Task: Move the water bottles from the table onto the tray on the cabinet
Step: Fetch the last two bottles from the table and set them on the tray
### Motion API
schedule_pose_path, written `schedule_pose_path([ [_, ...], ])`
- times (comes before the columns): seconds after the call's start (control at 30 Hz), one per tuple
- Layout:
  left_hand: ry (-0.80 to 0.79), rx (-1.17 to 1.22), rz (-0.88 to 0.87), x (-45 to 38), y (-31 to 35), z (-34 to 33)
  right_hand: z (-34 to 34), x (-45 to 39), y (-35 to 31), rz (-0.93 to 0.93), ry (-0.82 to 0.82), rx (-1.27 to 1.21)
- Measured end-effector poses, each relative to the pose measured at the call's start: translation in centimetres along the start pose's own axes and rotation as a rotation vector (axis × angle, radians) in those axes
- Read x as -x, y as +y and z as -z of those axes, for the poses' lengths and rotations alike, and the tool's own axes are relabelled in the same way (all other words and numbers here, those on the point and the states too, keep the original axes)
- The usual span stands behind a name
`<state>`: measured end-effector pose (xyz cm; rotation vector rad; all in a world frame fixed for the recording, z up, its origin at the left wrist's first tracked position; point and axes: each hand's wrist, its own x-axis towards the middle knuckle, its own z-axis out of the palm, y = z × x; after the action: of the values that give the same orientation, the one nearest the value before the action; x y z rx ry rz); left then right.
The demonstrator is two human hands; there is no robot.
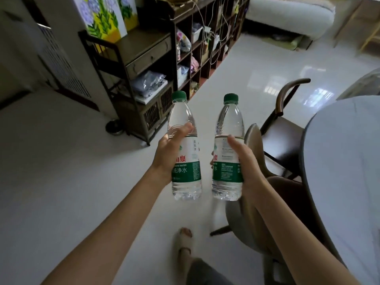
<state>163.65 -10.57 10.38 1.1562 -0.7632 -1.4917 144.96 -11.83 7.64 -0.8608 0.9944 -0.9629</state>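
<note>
You hold two water bottles, one in each hand, both upright and off the counter [339, 161], which lies at your right. Your left hand [170, 153] wraps the left bottle [185, 149] at its label, thumb across the front and fingers curled round the far side; your right hand [242, 161] grips the right bottle [228, 149] the same way, thumb on the label. The bottles sit close beside each other but apart, out over the floor.

I cannot make out a tray; the dark cabinet [144, 50] stands ahead to your left, well apart from the bottles.

Risks, as I judge them: both hands are full, so you have nothing free to steady a bottle that slips on the smooth plastic. The chair [253, 161] sits just beside your right forearm and could catch it as you step.

Count: two bottles, two green caps, two hands, one chair close by and a second, dark chair [287, 138] beyond it.
</note>
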Motion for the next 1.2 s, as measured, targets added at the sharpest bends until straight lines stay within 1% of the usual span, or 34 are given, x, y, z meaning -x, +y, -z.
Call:
schedule_pose_path([
  [0.17, 0.028, -0.044, -0.043, -9.8, 3.8, 2.9, -2.0, -11.2, -2.0, 0.010, 0.033, 0.028],
  [0.33, 0.092, -0.060, -0.039, -20.4, 8.3, 4.5, -3.9, -22.2, -6.3, 0.023, 0.044, 0.081],
  [0.4, 0.077, -0.072, -0.034, -24.6, 10.0, 4.9, -4.2, -26.2, -8.0, 0.019, 0.053, 0.083],
  [0.5, 0.049, -0.081, -0.024, -31.8, 12.2, 5.2, -4.2, -32.8, -10.4, 0.061, 0.082, 0.089],
  [0.67, -0.058, -0.097, -0.011, -45.5, 15.2, 4.1, -3.1, -44.3, -14.0, 0.099, 0.216, 0.085],
  [0.8, -0.154, -0.108, 0.015, -56.9, 18.3, 2.0, -1.2, -52.5, -18.3, 0.104, 0.363, 0.052],
  [0.93, -0.278, -0.148, 0.043, -67.8, 20.7, -2.3, 2.2, -59.3, -22.6, 0.125, 0.517, -0.015],
  [1.07, -0.361, -0.165, 0.129, -77.8, 20.9, -7.7, 7.3, -65.0, -25.7, 0.140, 0.625, -0.096],
  [1.2, -0.461, -0.229, 0.113, -88.1, 20.8, -13.5, 13.4, -72.4, -28.7, 0.172, 0.704, -0.106],
])
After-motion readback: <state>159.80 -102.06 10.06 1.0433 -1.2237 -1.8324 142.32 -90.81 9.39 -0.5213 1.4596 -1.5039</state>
